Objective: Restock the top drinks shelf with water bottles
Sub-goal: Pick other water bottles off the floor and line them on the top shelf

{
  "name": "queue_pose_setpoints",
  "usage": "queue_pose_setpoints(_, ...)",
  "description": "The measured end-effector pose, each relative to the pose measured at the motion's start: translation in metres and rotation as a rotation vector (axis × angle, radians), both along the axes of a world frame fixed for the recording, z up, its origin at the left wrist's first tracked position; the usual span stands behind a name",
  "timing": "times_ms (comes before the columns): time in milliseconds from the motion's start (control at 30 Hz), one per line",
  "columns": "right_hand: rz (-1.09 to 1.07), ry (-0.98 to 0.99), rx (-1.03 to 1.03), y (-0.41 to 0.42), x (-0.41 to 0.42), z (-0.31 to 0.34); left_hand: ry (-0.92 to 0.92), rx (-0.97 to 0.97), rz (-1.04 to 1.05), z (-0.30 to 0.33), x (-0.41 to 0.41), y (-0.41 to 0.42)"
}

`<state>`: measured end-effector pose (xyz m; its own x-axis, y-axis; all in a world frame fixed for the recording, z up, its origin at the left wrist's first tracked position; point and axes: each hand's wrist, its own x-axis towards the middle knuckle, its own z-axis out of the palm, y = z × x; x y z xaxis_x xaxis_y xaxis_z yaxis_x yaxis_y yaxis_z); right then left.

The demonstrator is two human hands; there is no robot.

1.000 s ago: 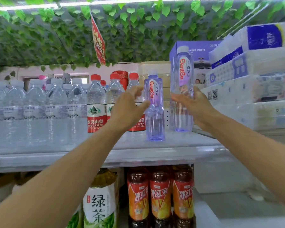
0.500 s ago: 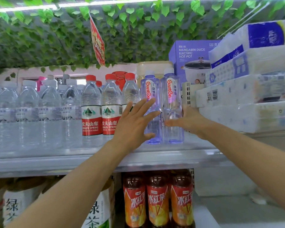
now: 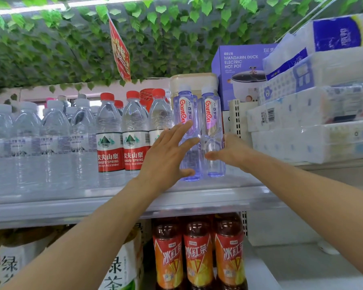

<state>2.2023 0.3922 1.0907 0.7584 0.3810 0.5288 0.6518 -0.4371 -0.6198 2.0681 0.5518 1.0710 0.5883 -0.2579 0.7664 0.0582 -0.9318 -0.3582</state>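
On the top shelf (image 3: 197, 197), the left hand (image 3: 168, 155) lay flat against one Ganten bottle (image 3: 187, 130); the right hand (image 3: 232, 152) cupped the other Ganten bottle (image 3: 213, 126) (both upright, touching); a hard shove risked toppling them

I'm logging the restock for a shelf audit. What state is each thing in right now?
Left Ganten bottle: upright on top shelf, capped.
Right Ganten bottle: upright beside it, capped.
Left hand: fingers straight against the left bottle.
Right hand: wrapped round the right bottle's lower part.
Red-capped Nongfu bottles: upright, capped.
Hot pot box: closed.
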Motion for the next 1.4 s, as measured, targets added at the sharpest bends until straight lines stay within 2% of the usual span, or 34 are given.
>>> queue_pose_setpoints(367,0.033,0.054,-0.044,0.008,0.006,0.003,-0.009,-0.011,-0.002,-0.004,-0.001,-0.002)
queue_pose_setpoints(467,0.024,0.009,-0.038,-0.003,-0.006,-0.002,-0.032,-0.019,0.013,-0.005,-0.008,-0.006)
queue_pose_setpoints(533,-0.074,-0.14,-0.063,-0.016,-0.023,-0.009,-0.149,-0.086,-0.006,-0.01,-0.016,-0.011)
queue_pose_setpoints(633,-0.207,-0.483,-0.141,-0.034,-0.054,-0.026,-0.369,-0.211,-0.028,-0.026,-0.031,-0.026)
queue_pose_setpoints(700,-0.202,-0.626,-0.16,-0.044,-0.076,-0.04,-0.405,-0.23,-0.038,-0.042,-0.042,-0.04)
queue_pose_setpoints(767,-0.164,-0.689,-0.154,-0.055,-0.094,-0.057,-0.388,-0.257,-0.056,-0.06,-0.056,-0.054)
queue_pose_setpoints(900,-0.081,-0.738,-0.129,-0.075,-0.121,-0.1,-0.266,-0.433,-0.044,-0.107,-0.086,-0.073)
queue_pose_setpoints(1067,-0.016,-0.651,-0.205,-0.091,-0.146,-0.176,0.026,-0.561,0.009,-0.169,-0.116,-0.08)
queue_pose_setpoints(1233,0.057,-0.408,-0.36,-0.099,-0.155,-0.263,0.393,-0.776,0.078,-0.252,-0.133,-0.073)
queue_pose_setpoints(1400,0.15,-0.018,-0.593,-0.101,-0.172,-0.387,0.786,-1.092,0.129,-0.377,-0.165,-0.063)
